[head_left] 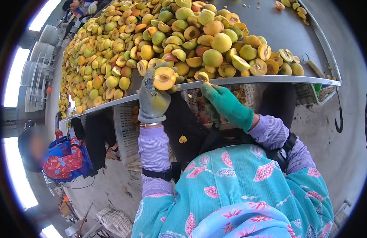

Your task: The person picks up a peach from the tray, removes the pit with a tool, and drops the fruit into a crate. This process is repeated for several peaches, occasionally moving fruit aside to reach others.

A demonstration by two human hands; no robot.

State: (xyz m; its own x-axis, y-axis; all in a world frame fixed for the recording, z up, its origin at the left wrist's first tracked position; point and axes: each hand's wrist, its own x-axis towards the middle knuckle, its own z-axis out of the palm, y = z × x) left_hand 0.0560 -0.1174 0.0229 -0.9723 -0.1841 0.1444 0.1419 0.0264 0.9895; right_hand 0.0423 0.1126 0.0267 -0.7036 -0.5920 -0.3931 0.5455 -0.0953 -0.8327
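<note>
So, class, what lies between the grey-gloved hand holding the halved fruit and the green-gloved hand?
In the head view, the table's metal rim crosses between left hand, gripping the halved fruit, and right hand.

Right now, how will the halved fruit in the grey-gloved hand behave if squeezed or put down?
The halved fruit in the left hand likely bruises if squeezed: its cut flesh looks soft. Its rounded back may rock or roll near the table rim; cut face down, it should sit steady.

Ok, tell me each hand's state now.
Left hand: closed on a fruit half.
Right hand: closed on a small yellowish piece; unclear what.
</note>
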